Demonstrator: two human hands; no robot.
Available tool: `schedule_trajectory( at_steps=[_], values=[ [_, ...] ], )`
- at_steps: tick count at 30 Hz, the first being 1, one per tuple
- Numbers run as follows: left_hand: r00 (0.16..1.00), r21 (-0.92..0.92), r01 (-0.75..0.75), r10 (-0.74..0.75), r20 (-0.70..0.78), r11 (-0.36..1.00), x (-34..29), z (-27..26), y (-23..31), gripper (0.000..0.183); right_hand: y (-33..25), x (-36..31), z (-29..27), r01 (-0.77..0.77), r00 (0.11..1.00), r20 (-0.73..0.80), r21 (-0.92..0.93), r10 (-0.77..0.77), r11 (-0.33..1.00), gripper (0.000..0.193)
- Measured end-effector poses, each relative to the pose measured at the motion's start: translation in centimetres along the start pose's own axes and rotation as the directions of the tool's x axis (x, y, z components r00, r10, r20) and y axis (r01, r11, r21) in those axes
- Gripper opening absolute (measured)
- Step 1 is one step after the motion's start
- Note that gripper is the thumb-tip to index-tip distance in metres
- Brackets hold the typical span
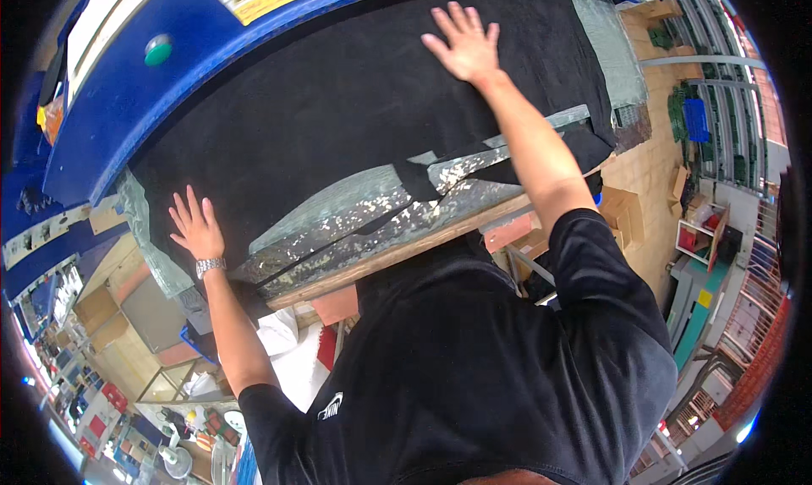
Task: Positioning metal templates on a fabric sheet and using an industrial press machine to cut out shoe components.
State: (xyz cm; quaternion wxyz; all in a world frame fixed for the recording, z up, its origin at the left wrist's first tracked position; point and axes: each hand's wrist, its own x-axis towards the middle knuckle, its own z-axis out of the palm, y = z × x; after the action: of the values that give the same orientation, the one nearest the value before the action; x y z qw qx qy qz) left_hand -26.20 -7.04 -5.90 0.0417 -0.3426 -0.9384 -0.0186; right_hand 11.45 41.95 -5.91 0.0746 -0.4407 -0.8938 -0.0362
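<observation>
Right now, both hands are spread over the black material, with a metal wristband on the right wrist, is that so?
Not quite: the head view shows the metal wristband on the left wrist. The left hand and right hand are spread over the black material.

Your head-worn fisheye looks steeply down from above your shoulders, upright, facing out over the black sheet (338, 104) in the upper middle. It sits near: your black shirt (474, 367) fills the lower middle, while your left hand (199, 229), at centre left, and right hand (468, 49), at upper middle, both show whole. The blue panel (110, 117) at upper left bows with the lens, and the frame's corners fall dark.
</observation>
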Motion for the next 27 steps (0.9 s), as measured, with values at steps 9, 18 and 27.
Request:
schedule_trajectory(
  at_steps=[9,18,27],
  values=[
    [0.961,0.098,0.254,-0.262,0.086,0.962,-1.3,-1.2,7.3,0.055,26.8,-2.0,-0.1,-0.191,0.982,-0.013,-0.043,0.190,0.981,0.076],
    [0.876,-0.252,-0.433,0.470,0.109,0.866,-6.7,-5.5,44.5,0.064,32.1,-8.9,-3.8,-0.439,0.898,0.016,0.101,0.440,0.893,0.068],
    [0.820,-0.217,-0.524,0.557,0.132,0.823,-11.2,-3.8,48.4,0.062,34.1,-16.4,-5.3,-0.602,0.783,0.076,0.346,0.618,0.720,0.049]
  ],
)
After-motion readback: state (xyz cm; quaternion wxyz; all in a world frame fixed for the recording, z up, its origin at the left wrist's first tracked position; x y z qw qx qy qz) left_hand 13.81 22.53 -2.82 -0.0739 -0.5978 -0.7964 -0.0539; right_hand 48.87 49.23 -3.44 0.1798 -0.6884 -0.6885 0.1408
